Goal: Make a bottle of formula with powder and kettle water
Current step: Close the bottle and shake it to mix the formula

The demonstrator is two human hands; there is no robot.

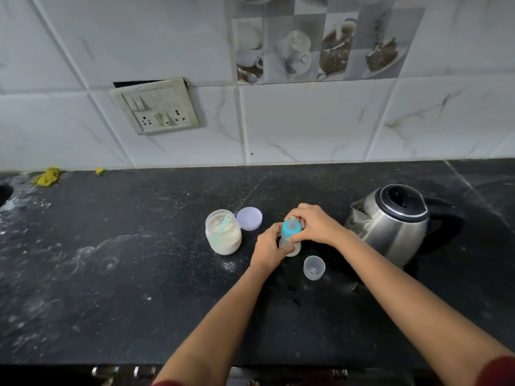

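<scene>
A small baby bottle (294, 248) stands upright on the black counter (139, 274), with pale liquid showing near its base. My left hand (269, 246) grips its body. My right hand (313, 224) curls around its blue teat collar (289, 229) from the right. An open jar of white powder (223, 234) with a pale scoop inside stands just left of the bottle. Its lilac lid (249, 218) lies flat behind it. A steel kettle (390, 221) with a black lid sits to the right, spout facing the bottle. The bottle's clear cap (314, 267) stands open side up in front.
A tiled wall with a switch and socket plate (157, 105) rises behind the counter. A yellow cloth (47, 176) lies at the far left near a sink edge (4, 193). White powder smears mark the left of the counter.
</scene>
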